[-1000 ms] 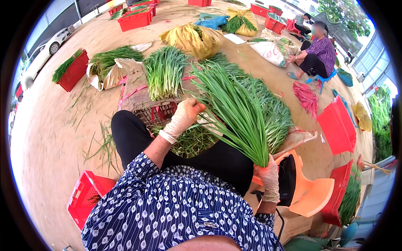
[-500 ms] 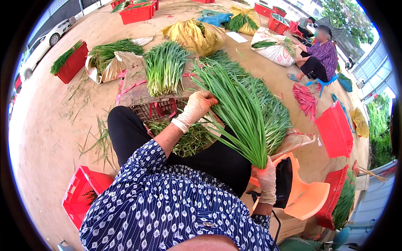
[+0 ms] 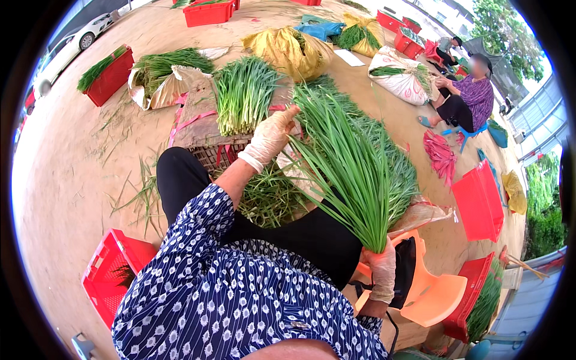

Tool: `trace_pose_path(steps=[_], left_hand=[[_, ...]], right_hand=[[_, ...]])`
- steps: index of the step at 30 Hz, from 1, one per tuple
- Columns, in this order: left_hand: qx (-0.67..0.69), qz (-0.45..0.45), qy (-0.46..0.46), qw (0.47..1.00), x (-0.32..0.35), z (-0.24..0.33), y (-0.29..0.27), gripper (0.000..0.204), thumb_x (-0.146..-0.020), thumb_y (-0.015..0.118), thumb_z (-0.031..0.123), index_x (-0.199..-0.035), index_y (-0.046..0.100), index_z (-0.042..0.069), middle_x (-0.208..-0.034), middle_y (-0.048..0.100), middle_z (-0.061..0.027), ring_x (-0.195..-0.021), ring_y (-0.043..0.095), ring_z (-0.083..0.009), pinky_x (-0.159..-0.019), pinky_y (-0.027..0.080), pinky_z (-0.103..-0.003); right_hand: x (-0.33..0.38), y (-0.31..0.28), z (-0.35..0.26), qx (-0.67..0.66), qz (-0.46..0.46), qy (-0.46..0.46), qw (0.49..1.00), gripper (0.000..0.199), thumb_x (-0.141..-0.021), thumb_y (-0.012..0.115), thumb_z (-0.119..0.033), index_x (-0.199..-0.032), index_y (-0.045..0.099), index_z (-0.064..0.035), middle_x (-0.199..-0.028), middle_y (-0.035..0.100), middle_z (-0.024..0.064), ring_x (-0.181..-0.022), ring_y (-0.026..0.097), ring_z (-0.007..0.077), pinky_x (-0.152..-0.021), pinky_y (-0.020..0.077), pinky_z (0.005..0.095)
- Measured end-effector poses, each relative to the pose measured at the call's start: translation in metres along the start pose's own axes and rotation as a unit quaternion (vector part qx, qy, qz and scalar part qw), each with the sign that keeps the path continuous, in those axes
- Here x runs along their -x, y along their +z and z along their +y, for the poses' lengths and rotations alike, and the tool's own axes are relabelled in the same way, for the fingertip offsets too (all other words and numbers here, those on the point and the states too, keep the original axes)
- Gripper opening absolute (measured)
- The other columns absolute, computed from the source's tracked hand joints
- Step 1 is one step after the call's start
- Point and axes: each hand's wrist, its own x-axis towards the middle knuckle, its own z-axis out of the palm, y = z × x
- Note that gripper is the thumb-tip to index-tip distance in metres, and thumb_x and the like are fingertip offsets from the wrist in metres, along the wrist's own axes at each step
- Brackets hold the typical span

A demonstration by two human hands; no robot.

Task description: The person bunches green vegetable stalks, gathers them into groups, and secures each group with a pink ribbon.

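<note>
My gloved right hand point(image 3: 380, 264) grips the root end of a large bunch of garlic chives point(image 3: 354, 174), whose long green leaves fan up and to the left over my knee. At the leaf tips is my gloved left hand point(image 3: 271, 139), its fingers drawn together beside the outer leaves; whatever they may pinch is too small to make out. A neat pile of chives point(image 3: 245, 96) with pale stems lies on a worn board point(image 3: 195, 114) ahead of me. Beyond the held bunch, more chives point(image 3: 401, 174) are heaped on the right.
Loose trimmings point(image 3: 273, 195) lie between my legs. An orange chair point(image 3: 438, 297) stands close on my right, and red crates point(image 3: 478, 195) flank me on both sides. Yellow sacks point(image 3: 288, 51) sit farther ahead. A person point(image 3: 471, 96) sits on a blue stool at the far right.
My left hand has moved up and slightly left along the bunch, toward the leaf tips. The right hand keeps its grip on the root end. The view has turned a little.
</note>
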Motion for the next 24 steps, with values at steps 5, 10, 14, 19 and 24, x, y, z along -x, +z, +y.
trace_pose_path(steps=[5,10,14,19,24], left_hand=[[0.031,-0.034,-0.171,0.984,-0.015,-0.009,0.015,0.015,-0.091,0.058,0.014,-0.097,0.068,0.005,-0.087,0.069,-0.0210,-0.087,0.068,-0.0390,-0.078,0.053,-0.046],[0.359,0.045,-0.350,0.864,-0.038,0.000,-0.027,0.021,-0.098,0.055,0.018,-0.084,0.068,0.007,-0.086,0.072,-0.0056,-0.050,0.044,-0.0098,-0.049,0.039,-0.028],[0.185,0.068,-0.117,0.973,-0.055,-0.032,-0.006,0.023,-0.098,0.062,0.014,-0.113,0.069,-0.001,-0.096,0.073,-0.0056,-0.074,0.064,-0.0140,-0.068,0.053,-0.026],[-0.086,-0.047,-0.049,0.994,-0.055,0.008,0.001,0.019,-0.086,0.073,0.020,-0.095,0.073,0.004,-0.083,0.070,-0.0185,-0.077,0.069,-0.0289,-0.072,0.053,-0.039],[0.310,0.014,-0.343,0.887,-0.069,0.000,-0.005,0.015,-0.090,0.064,0.013,-0.086,0.074,0.003,-0.065,0.062,-0.0005,-0.048,0.047,-0.0112,-0.048,0.040,-0.028]], right_hand=[[0.001,-0.002,-0.006,0.013,-0.016,-0.003,1.000,0.048,-0.075,0.061,0.014,-0.121,0.059,-0.0006,-0.084,0.067,0.0049,-0.067,0.063,0.0122,-0.055,0.0495,0.0238],[0.004,-0.008,0.001,0.009,-0.011,0.009,1.000,0.044,-0.076,0.063,0.012,-0.118,0.061,-0.0013,-0.086,0.068,0.0040,-0.070,0.064,0.0102,-0.056,0.0508,0.0235],[0.002,-0.008,0.001,0.000,-0.024,0.005,1.000,0.041,-0.076,0.063,0.010,-0.115,0.062,-0.0018,-0.086,0.068,0.0033,-0.071,0.064,0.0095,-0.058,0.0515,0.0236],[0.004,-0.009,-0.003,0.014,-0.025,0.027,0.999,0.041,-0.075,0.062,0.011,-0.114,0.062,-0.0021,-0.086,0.068,0.0025,-0.073,0.063,0.0101,-0.059,0.0513,0.0237],[0.009,-0.011,0.003,-0.013,-0.018,0.027,0.999,0.041,-0.074,0.063,0.011,-0.113,0.063,-0.0028,-0.086,0.067,0.0021,-0.072,0.062,0.0105,-0.059,0.0501,0.0240]])
